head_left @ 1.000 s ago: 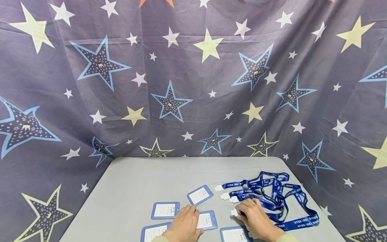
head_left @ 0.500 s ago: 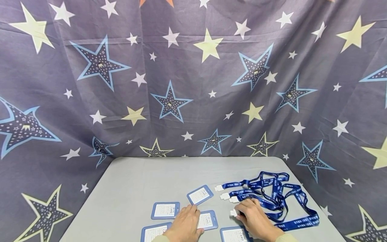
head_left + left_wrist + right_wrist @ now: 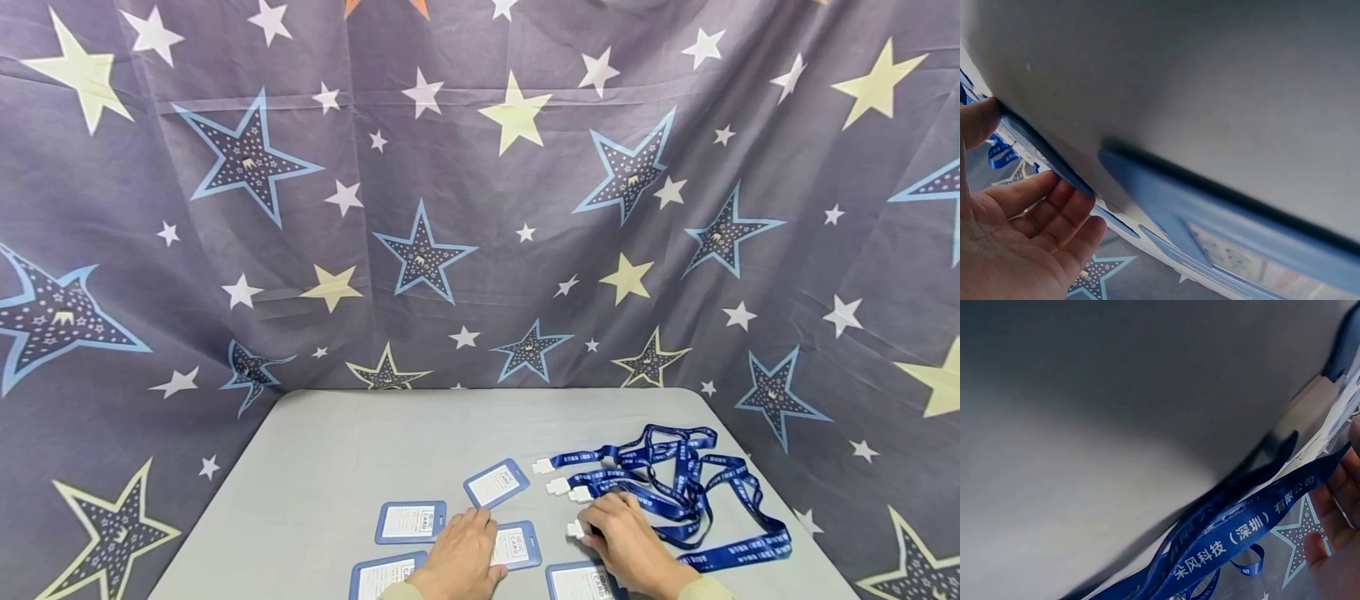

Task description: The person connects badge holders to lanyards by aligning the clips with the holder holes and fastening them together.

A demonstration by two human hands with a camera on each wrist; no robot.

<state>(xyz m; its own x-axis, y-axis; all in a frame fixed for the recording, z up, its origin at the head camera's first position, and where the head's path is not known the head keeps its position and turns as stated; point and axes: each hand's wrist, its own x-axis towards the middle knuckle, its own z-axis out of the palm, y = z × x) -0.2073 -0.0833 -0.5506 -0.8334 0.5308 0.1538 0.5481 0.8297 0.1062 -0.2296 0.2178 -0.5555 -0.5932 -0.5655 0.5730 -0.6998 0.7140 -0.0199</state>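
My left hand (image 3: 461, 557) holds a blue-framed ID card holder (image 3: 517, 546) flat on the table, covering its left part. In the left wrist view, the thumb is at one edge of that holder (image 3: 1047, 153) and the fingertips are at the opposite edge. To the right, my right hand (image 3: 630, 537) pinches a blue lanyard (image 3: 1241, 534) close behind its white plastic clip (image 3: 577, 529), which pokes out leftward past the fingertips. The clip points toward the slotted end of the held card holder, a short gap apart. White lettering runs along the lanyard.
Several more blue card holders lie around: one behind (image 3: 497, 483), one at left (image 3: 410, 522), one at front left (image 3: 382, 577) and one by the right wrist (image 3: 583, 582). Tangled lanyards (image 3: 678, 479) with white clips cover the table's right side. A starry curtain (image 3: 480, 317) surrounds the table.
My right hand has shifted slightly left with the clip, closer to the held card holder. That holder has nudged a little to the right under my left hand.
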